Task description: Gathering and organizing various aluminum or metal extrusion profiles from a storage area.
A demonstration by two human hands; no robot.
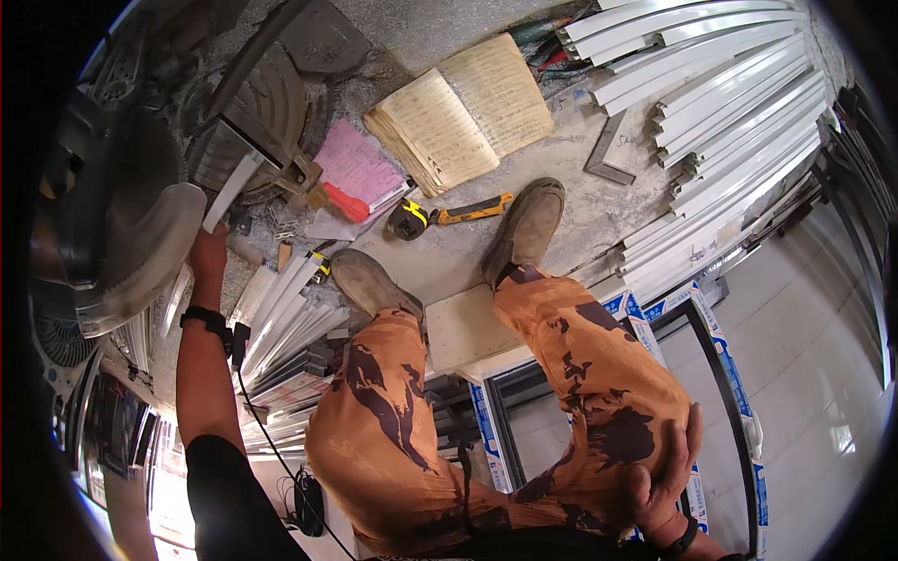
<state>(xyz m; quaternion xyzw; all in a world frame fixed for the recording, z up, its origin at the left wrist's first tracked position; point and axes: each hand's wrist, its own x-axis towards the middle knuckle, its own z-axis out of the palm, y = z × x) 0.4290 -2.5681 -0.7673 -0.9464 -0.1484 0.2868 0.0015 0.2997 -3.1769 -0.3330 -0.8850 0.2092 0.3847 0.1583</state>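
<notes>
My left hand point(210, 254) reaches to the saw at the left, its fingers closed on the lower end of a short silver metal profile point(234, 190). The profile's far end lies against the dark saw fence. Close beside that hand is the rounded grey guard point(154, 257) of the cut-off saw; the blade's edge is hard to make out. My right hand point(666, 477) rests on my right thigh, over the orange patterned trousers point(599, 411). Its fingers lie stretched out and nothing is in them.
An open handwritten notebook point(463, 117), pink paper point(360, 159), tape measure point(409, 221) and yellow utility knife point(477, 208) lie ahead near my shoes. A metal angle piece point(603, 154) sits before stacked white profiles point(739, 122). Blue-taped frames point(725, 374) stand below right.
</notes>
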